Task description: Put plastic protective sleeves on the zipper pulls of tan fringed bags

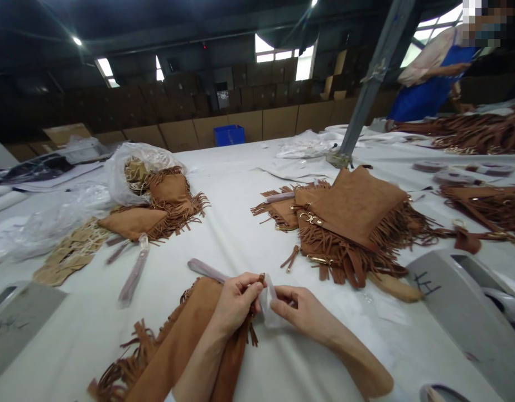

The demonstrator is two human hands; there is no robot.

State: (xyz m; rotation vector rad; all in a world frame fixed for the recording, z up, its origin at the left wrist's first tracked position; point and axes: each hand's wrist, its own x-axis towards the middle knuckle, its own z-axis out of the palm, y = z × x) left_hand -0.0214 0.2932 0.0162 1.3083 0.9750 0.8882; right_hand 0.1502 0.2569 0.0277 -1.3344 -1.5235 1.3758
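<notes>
Your left hand [237,298] has its grip pinched on a small brown tab [261,277]; your right hand [302,310] pinches filmy plastic [274,319]. The fringed bag [179,332] lies under your left forearm. A grey box [27,324] sits at either side, bounding your elbow room. White desk [234,223] runs ahead between two bag piles [357,204] toward cardboard boxes [279,120] and a blue crate [229,135].

The head-worn camera looked forward and down from close behind the left hand [237,298] and right hand [301,312], toward twelve o'clock.
</notes>
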